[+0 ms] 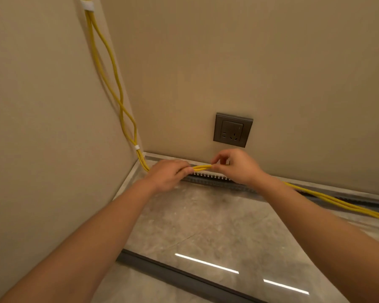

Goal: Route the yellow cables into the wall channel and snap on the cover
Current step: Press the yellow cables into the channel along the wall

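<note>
A bundle of yellow cables [202, 167] comes down the room corner, tied with white wraps, and runs right along the foot of the wall. My left hand [167, 174] grips the bundle near the corner. My right hand [235, 166] pinches it a short way to the right. The stretch between my hands sits just above the slotted dark channel [214, 179] at the wall's base. Past my right hand the cables [337, 202] trail right over the channel. A long dark strip [184, 275], probably the cover, lies on the floor in front of me.
A dark wall socket [232, 130] sits just above my right hand. The floor is glossy grey tile [206, 219] with light reflections. The left wall [42, 127] meets the back wall at the corner beside my left hand.
</note>
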`<action>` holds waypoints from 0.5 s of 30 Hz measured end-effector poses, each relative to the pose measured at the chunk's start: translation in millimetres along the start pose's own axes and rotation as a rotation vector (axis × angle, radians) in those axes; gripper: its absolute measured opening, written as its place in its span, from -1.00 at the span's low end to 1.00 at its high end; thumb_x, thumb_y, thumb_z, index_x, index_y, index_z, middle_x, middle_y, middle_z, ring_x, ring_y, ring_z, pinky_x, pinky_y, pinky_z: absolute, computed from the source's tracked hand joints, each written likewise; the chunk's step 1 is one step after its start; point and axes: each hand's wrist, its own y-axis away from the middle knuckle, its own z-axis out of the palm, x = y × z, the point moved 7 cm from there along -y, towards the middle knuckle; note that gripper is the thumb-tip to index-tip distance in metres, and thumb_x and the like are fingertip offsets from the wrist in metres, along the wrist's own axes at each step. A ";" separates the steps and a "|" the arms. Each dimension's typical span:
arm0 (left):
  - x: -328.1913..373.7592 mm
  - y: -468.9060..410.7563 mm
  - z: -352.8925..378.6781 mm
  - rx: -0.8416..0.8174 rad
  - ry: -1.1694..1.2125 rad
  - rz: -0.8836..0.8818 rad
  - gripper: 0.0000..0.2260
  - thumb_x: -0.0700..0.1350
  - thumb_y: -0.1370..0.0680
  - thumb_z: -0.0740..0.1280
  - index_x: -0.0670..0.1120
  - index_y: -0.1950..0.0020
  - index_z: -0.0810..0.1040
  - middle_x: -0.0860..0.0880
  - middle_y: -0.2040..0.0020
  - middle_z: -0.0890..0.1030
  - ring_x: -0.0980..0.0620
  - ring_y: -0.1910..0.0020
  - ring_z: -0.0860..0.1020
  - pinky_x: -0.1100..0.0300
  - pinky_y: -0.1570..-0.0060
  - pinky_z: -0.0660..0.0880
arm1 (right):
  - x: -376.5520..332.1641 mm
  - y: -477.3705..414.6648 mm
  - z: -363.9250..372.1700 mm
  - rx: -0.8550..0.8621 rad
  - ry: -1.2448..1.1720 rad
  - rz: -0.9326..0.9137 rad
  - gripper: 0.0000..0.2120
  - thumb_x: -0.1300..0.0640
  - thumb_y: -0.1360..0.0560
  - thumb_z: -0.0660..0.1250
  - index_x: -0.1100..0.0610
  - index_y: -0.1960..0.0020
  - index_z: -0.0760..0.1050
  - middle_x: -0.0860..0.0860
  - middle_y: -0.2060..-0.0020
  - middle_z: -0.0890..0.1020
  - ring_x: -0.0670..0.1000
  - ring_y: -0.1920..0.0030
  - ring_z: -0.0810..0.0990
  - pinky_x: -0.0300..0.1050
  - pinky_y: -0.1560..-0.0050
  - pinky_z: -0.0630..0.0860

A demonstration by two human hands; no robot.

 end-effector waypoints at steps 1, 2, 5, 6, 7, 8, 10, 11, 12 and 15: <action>-2.7 -4.0 -5.2 0.004 -0.008 -0.004 -0.72 0.09 -0.65 0.13 0.06 -0.19 0.57 0.01 -0.06 0.64 -0.03 -0.07 0.57 0.12 0.02 0.42 | -4.1 -3.6 -4.8 0.029 0.033 -0.006 -0.91 -0.02 -0.45 0.41 -0.03 0.10 0.64 -0.02 0.23 0.59 0.01 0.21 0.57 -0.02 0.16 0.52; -6.0 -8.0 -8.8 0.002 -0.030 -0.007 -0.71 0.08 -0.66 0.12 0.07 -0.27 0.55 0.01 -0.11 0.63 -0.03 -0.11 0.56 0.12 -0.03 0.41 | -7.4 -6.3 -7.7 0.056 0.068 -0.013 -0.92 -0.01 -0.46 0.40 -0.04 0.09 0.64 -0.03 0.21 0.58 0.02 0.18 0.57 -0.04 0.16 0.52; -15.6 -20.5 -12.9 -0.031 -0.142 -0.027 -0.69 0.08 -0.65 0.14 0.13 -0.35 0.49 0.03 -0.14 0.60 -0.02 -0.19 0.53 0.12 -0.13 0.34 | -10.6 -9.4 -4.5 0.093 0.149 -0.030 -0.89 0.02 -0.49 0.36 -0.04 0.03 0.64 -0.06 0.16 0.53 0.02 0.12 0.57 -0.14 0.19 0.45; -17.9 -23.8 -12.5 -0.046 -0.170 -0.039 -0.70 0.09 -0.65 0.15 0.16 -0.35 0.49 0.04 -0.13 0.60 -0.02 -0.21 0.52 0.11 -0.18 0.32 | -9.1 -9.6 0.4 0.090 0.170 -0.033 -0.88 0.03 -0.50 0.35 -0.04 0.02 0.64 -0.06 0.14 0.53 0.03 0.10 0.57 -0.16 0.19 0.43; -19.4 -26.6 -11.3 -0.062 -0.188 -0.052 -0.70 0.11 -0.63 0.17 0.18 -0.34 0.50 0.04 -0.13 0.60 -0.01 -0.22 0.51 0.09 -0.24 0.29 | -7.1 -9.5 5.6 0.080 0.188 -0.035 -0.88 0.04 -0.50 0.34 -0.03 0.01 0.64 -0.05 0.11 0.54 0.03 0.07 0.57 -0.16 0.18 0.42; -20.3 -28.5 -9.1 -0.075 -0.200 -0.063 -0.71 0.12 -0.62 0.19 0.20 -0.33 0.51 0.05 -0.13 0.61 0.00 -0.22 0.51 0.07 -0.30 0.25 | -4.8 -9.5 11.1 0.067 0.204 -0.040 -0.88 0.04 -0.50 0.34 -0.04 0.00 0.63 -0.04 0.07 0.55 0.03 0.05 0.57 -0.16 0.18 0.43; -21.6 -30.7 -4.2 -0.089 -0.213 -0.082 -0.72 0.14 -0.60 0.23 0.23 -0.30 0.52 0.09 -0.14 0.61 0.02 -0.21 0.52 0.04 -0.39 0.18 | -0.4 -10.5 20.3 0.039 0.231 -0.044 -0.87 0.05 -0.51 0.33 -0.05 -0.01 0.63 -0.03 0.02 0.57 0.04 0.02 0.57 -0.13 0.16 0.46; -22.4 -31.2 -2.0 -0.086 -0.222 -0.085 -0.72 0.15 -0.59 0.25 0.23 -0.28 0.54 0.11 -0.16 0.62 0.04 -0.22 0.52 0.04 -0.40 0.16 | 1.9 -11.5 24.0 0.022 0.238 -0.043 -0.86 0.06 -0.51 0.32 -0.05 -0.03 0.62 -0.03 0.00 0.57 0.04 0.00 0.58 -0.12 0.16 0.47; -23.8 -31.9 -0.1 -0.082 -0.236 -0.086 -0.73 0.15 -0.58 0.26 0.24 -0.26 0.55 0.13 -0.16 0.62 0.05 -0.22 0.51 0.04 -0.40 0.15 | 4.1 -13.3 27.8 0.004 0.240 -0.042 -0.85 0.06 -0.52 0.32 -0.05 -0.04 0.63 -0.03 -0.01 0.57 0.04 -0.01 0.58 -0.12 0.16 0.47; -26.5 -29.8 4.1 -0.044 -0.283 -0.084 -0.74 0.16 -0.55 0.30 0.24 -0.23 0.58 0.16 -0.15 0.62 0.08 -0.22 0.51 0.09 -0.36 0.15 | 8.7 -17.1 39.0 -0.043 0.243 -0.048 -0.82 0.09 -0.52 0.30 -0.06 -0.06 0.63 -0.04 -0.04 0.58 0.04 -0.05 0.58 -0.17 0.17 0.42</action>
